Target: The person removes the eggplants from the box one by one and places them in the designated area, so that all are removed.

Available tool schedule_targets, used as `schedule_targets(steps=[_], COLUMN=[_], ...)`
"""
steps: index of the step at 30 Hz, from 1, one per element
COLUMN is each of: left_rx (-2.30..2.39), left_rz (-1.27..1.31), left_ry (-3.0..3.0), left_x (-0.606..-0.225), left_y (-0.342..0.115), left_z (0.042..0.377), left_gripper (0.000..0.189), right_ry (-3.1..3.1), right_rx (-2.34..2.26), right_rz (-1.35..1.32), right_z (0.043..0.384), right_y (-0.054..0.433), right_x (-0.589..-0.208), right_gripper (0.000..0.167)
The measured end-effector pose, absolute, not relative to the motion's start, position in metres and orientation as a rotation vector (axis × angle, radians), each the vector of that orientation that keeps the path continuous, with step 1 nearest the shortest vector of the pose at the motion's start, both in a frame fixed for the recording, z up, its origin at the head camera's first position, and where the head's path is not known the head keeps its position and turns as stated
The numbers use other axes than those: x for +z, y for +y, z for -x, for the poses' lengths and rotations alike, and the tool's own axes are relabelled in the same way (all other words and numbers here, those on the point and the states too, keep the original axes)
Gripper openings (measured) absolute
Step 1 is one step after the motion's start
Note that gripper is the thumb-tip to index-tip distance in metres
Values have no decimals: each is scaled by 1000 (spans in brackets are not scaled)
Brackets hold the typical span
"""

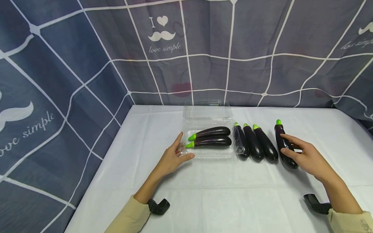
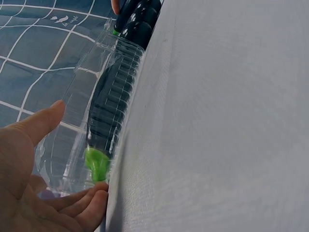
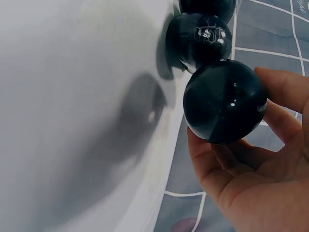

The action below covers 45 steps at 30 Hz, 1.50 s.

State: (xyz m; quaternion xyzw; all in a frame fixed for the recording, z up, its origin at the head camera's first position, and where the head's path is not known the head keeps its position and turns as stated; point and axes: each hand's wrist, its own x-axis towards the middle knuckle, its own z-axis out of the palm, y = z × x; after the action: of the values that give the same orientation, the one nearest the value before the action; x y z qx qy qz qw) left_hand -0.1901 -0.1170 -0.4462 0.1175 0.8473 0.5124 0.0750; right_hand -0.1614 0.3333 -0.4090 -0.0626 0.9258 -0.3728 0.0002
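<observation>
A clear plastic clamshell container (image 1: 208, 153) lies with its lid (image 1: 207, 112) folded back, holding two eggplants (image 1: 213, 141) side by side, green stem ends to the left. My left hand (image 1: 172, 157) holds the container's left end, thumb at the front and fingers round the side; in the left wrist view a green stem (image 2: 97, 163) shows through the plastic close to the fingertips. My right hand (image 1: 306, 158) grips another eggplant (image 1: 282, 139) between thumb and fingers, stem pointing away. From the right wrist, its rounded dark end (image 3: 224, 101) shows, with its shadow apart on the cloth.
Three more eggplants (image 1: 253, 143) lie in a row between the container and the right hand, the leftmost close against the container's right wall. A white cloth (image 1: 221, 200) covers the table. Grey checked curtains (image 1: 250, 74) hang behind and to the left.
</observation>
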Motion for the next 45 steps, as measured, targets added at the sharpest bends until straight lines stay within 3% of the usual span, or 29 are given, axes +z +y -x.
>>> schedule_targets(steps=[45], left_rx=[1566], left_rz=[-324], left_ry=[2510], left_x=[-445], left_y=[-116], left_z=[188], left_gripper=[98], right_ry=[2888], right_rx=[-1138], right_rz=[270], right_z=[182], right_y=[334], right_x=[-423], right_gripper=[52])
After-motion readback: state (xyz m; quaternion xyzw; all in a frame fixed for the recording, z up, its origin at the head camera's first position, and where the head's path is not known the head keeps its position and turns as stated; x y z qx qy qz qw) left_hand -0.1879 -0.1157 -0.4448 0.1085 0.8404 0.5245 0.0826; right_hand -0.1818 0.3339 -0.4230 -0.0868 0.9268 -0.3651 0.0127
